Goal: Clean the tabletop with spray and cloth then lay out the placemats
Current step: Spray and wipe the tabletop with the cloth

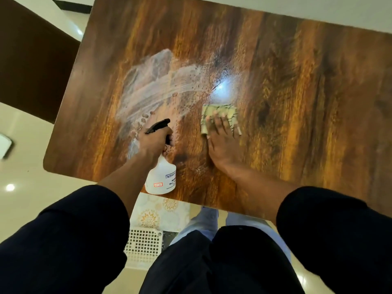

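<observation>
The spray bottle (161, 177) is gripped by the left hand (153, 141) over the near-left tabletop (297, 102), long axis running near to far, nozzle aimed far-left. The cloth (220, 117) is pressed flat just right by the right hand (221, 143), fingers spread.

Left hand (153, 141) gripping white spray bottle (161, 177), right hand (220, 143) flat on yellow cloth (219, 117) atop streaked wooden tabletop (297, 81)

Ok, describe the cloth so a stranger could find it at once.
Start at the brown wooden tabletop. Near its middle, right of the white streaks of spray, the right hand presses flat on the cloth. It is a small pale yellow-green folded square, unlike the white spray bottle.
</observation>
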Tool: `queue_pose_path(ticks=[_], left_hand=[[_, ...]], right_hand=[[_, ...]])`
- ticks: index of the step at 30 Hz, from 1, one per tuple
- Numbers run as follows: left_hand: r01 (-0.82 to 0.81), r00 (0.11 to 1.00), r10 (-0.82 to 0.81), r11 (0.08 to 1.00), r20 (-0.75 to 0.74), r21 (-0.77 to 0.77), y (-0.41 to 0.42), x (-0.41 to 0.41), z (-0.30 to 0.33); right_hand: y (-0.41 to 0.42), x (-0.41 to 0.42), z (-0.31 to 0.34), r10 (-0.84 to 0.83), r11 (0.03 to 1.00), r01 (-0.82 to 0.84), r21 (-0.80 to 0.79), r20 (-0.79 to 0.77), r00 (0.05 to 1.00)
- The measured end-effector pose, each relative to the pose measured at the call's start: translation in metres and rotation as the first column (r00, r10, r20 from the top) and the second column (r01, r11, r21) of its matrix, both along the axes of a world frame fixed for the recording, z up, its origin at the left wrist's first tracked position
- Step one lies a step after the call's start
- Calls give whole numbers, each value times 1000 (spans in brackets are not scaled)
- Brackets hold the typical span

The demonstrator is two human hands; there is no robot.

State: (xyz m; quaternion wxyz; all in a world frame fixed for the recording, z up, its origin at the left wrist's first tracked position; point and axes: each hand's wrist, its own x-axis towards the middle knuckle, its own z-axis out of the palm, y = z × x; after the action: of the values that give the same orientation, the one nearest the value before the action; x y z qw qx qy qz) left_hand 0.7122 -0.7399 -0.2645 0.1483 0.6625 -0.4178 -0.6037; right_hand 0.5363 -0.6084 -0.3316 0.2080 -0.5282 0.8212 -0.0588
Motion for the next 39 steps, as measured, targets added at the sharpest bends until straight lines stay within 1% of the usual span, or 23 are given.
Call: queue_pose_path(ticks=[3, 5, 7, 9, 10, 11, 13, 15, 18, 21, 23, 24, 26, 28, 29, 31, 33, 34, 35, 37, 39], left_hand=[[21, 999, -21, 1000, 29, -14, 16, 4, -2], [23, 999, -23, 1000, 31, -3, 26, 8, -5], [21, 999, -22, 1000, 28, 11, 35, 10, -6], [22, 999, -23, 999, 36, 23, 40, 11, -4], [21, 999, -22, 999, 40, 29, 42, 11, -2], [20, 999, -22, 999, 40, 37, 44, 12, 1], [18, 999, -20, 998, 26, 52, 47, 15, 5], [17, 1000, -18, 998, 15, 62, 49, 18, 7], [-8, 1000, 7, 998, 8, 65, 52, 23, 9], [-22, 1000, 22, 999, -8, 49, 58, 26, 12], [-43, 999, 43, 998, -6, 36, 63, 30, 15], [-57, 998, 57, 998, -4, 36, 64, 32, 15], [-86, 996, 86, 996, 0, 28, 66, 39, 14], [-101, 995, 101, 995, 2, 14, 67, 45, 12], [-102, 995, 102, 995, 1, 8, 67, 48, 11], [-107, 994, 107, 994, 0, 10, 69, 52, 11], [-109, 994, 109, 994, 5, 27, 70, 56, 10], [-105, 994, 105, 994, 7, 39, 70, 56, 10], [-100, 995, 99, 994, 7, 50, 68, 56, 10], [-96, 995, 95, 994, 6, 62, 63, 52, 10], [-81, 997, 81, 994, -2, 73, 58, 45, 13]], right_hand=[[38, 48, 2, 254, 967, -251, -52, 63, 965], [64, 72, -2, 420, 903, -415, -112, 27, 907], [76, 72, -10, 531, 836, -528, -149, -17, 847], [75, 53, -11, 593, 792, -593, -144, -48, 804], [73, 42, -7, 589, 794, -592, -135, -67, 805], [71, 30, -5, 546, 825, -552, -122, -83, 834], [69, 3, -5, 374, 922, -382, -69, -99, 922], [71, -27, -4, 198, 979, -202, -26, -100, 975], [75, -51, 0, 53, 998, -56, -23, -102, 993], [73, -29, 2, -51, 998, 48, -35, -74, 996], [75, 0, 2, -18, 999, 16, -29, -58, 998], [79, 15, 1, 47, 998, -48, -31, -49, 998], [87, 49, -2, 241, 968, -241, -64, -5, 970], [94, 81, -5, 447, 890, -441, -111, 35, 894], [96, 92, -7, 522, 848, -515, -130, 34, 852], [95, 99, -12, 606, 791, -599, -125, 22, 795], [90, 85, -13, 671, 736, -668, -111, -12, 741], [87, 74, -12, 690, 717, -688, -113, -32, 723], [84, 61, -11, 680, 725, -679, -113, -38, 732], [72, 32, -5, 571, 814, -570, -112, -31, 821], [58, 0, 0, 406, 911, -407, -71, -27, 914]])
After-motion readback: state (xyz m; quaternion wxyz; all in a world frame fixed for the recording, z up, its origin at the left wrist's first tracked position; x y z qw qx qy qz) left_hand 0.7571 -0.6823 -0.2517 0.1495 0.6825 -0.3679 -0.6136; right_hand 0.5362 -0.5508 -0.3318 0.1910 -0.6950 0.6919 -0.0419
